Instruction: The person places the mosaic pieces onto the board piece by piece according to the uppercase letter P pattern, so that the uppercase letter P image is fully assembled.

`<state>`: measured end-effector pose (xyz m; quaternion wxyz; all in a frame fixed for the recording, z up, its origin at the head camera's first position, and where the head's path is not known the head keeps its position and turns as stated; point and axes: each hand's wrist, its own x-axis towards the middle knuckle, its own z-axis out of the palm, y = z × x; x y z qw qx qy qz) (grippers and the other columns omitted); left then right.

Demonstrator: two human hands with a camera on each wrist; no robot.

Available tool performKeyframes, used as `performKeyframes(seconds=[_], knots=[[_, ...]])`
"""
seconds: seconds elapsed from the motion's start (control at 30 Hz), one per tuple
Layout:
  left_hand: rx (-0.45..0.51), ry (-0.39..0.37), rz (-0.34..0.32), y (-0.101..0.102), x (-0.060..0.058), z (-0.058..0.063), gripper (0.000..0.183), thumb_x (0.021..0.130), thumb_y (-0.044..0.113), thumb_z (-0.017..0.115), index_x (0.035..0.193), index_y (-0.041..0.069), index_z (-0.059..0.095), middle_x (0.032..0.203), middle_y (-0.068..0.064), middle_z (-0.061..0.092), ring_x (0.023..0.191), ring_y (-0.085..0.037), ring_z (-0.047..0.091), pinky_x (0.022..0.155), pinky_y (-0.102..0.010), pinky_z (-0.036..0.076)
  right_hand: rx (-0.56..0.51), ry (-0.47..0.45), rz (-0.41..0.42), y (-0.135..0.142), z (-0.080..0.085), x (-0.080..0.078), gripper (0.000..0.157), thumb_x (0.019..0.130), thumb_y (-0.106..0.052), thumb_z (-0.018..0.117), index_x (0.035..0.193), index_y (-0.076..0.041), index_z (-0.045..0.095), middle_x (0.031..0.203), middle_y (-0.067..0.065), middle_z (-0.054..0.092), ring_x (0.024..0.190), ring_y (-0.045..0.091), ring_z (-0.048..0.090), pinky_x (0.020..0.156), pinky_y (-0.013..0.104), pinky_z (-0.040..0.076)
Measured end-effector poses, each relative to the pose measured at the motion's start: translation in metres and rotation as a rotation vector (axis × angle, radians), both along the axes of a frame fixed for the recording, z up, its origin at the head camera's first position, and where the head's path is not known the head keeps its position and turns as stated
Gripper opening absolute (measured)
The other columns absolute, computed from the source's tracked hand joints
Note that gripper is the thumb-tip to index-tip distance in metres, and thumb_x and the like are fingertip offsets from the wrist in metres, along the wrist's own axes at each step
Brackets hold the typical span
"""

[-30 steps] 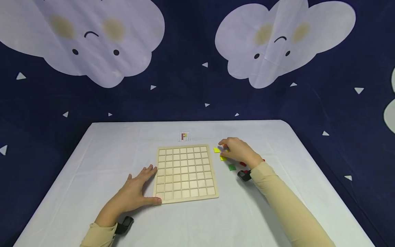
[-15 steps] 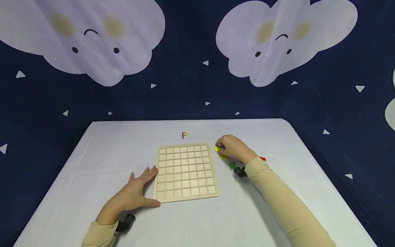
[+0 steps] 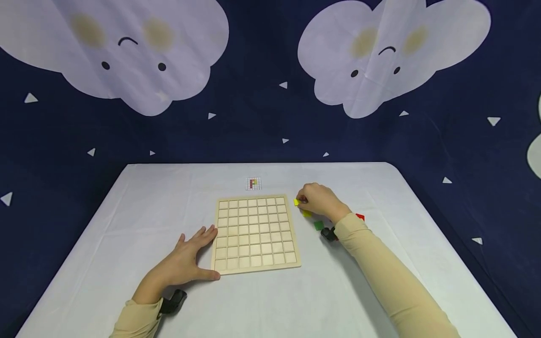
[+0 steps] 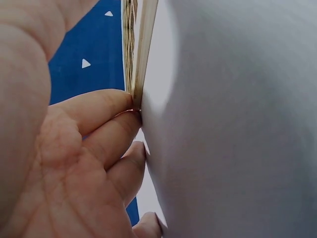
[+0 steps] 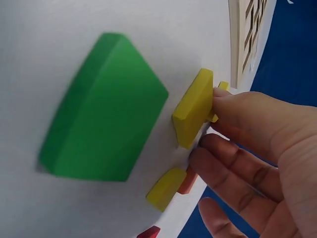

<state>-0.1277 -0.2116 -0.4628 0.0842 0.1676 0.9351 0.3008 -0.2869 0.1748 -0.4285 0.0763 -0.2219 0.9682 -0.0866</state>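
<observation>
A square wooden grid board (image 3: 256, 269) lies on the table. My left hand (image 3: 179, 263) is spread at its left side, thumb at the near left corner and fingertips touching the edge; the left wrist view shows the fingers against the board's side (image 4: 145, 49). Right of the board, my right hand (image 3: 321, 202) pinches a yellow tile (image 3: 296, 202) between thumb and curled fingers, low over the table. In the right wrist view the thumb partly covers this yellow tile (image 5: 224, 86). Another yellow tile (image 5: 194, 109) and a green tile (image 5: 109, 109) lie close by.
More pieces lie under and beside the right hand: a yellow one (image 5: 166, 189), an orange one (image 5: 187, 180) and a red one (image 3: 360, 217). A small printed grid card (image 3: 253, 183) lies beyond the board. A dark blue cloud-patterned cloth (image 3: 253, 131) hangs behind the white table (image 3: 169, 197).
My right hand has moved slightly left and its fingers have closed on the yellow tile. My left hand stays at the board's edge.
</observation>
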Motion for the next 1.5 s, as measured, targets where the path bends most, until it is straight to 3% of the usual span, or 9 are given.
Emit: performKeyframes(seconds=[0.2,0.37,0.57,0.93,1.23,1.5], knots=[[-0.002,-0.009,-0.001,-0.001,-0.001,0.001,0.122,0.067,0.048,0.1,0.163,0.002,0.042,0.172,-0.019,0.038,0.162,-0.05,0.028,0.123,-0.085,0.006,-0.028,-0.005,0.025,-0.001,0.0,-0.001,0.007,0.097,-0.015,0.079,0.092,-0.011,0.081,0.081,0.0,0.066,0.072,0.014,0.057,0.063,0.027,0.044],[-0.005,-0.009,0.002,-0.001,-0.001,0.001,0.121,0.067,0.049,0.1,0.163,0.002,0.043,0.172,-0.019,0.038,0.162,-0.05,0.027,0.123,-0.085,0.006,-0.052,-0.011,0.047,0.0,0.0,-0.004,0.016,0.093,-0.014,0.082,0.08,-0.013,0.073,0.074,-0.001,0.061,0.066,0.012,0.055,0.06,0.026,0.042],[0.005,-0.014,-0.004,-0.001,0.0,0.002,0.122,0.068,0.049,0.099,0.164,0.002,0.041,0.172,-0.02,0.037,0.162,-0.051,0.026,0.122,-0.086,0.004,-0.064,-0.009,0.027,0.0,-0.001,-0.006,0.012,0.091,-0.019,0.084,0.086,-0.012,0.076,0.08,-0.002,0.064,0.072,0.012,0.056,0.065,0.027,0.045],[0.001,-0.006,-0.007,0.0,-0.001,0.001,0.12,0.069,0.049,0.099,0.164,0.002,0.042,0.172,-0.02,0.038,0.162,-0.05,0.027,0.122,-0.086,0.005,-0.124,-0.01,0.004,-0.026,0.004,0.001,0.022,0.09,-0.026,0.083,0.102,-0.008,0.078,0.093,0.001,0.069,0.085,0.015,0.06,0.077,0.031,0.052],[0.008,-0.013,0.004,-0.002,0.001,-0.003,0.121,0.068,0.05,0.099,0.164,0.003,0.042,0.172,-0.018,0.038,0.163,-0.049,0.026,0.122,-0.085,0.004,-0.143,-0.014,0.033,-0.061,-0.001,0.008,0.019,0.092,-0.028,0.084,0.1,-0.012,0.078,0.092,-0.002,0.068,0.083,0.013,0.06,0.072,0.028,0.051],[0.008,-0.001,-0.002,-0.002,0.0,-0.002,0.12,0.068,0.05,0.099,0.164,0.003,0.042,0.172,-0.018,0.038,0.162,-0.05,0.026,0.122,-0.086,0.005,-0.148,0.003,0.075,-0.08,-0.005,0.013,0.016,0.091,-0.025,0.084,0.099,-0.012,0.078,0.093,-0.002,0.07,0.083,0.013,0.061,0.076,0.03,0.055]])
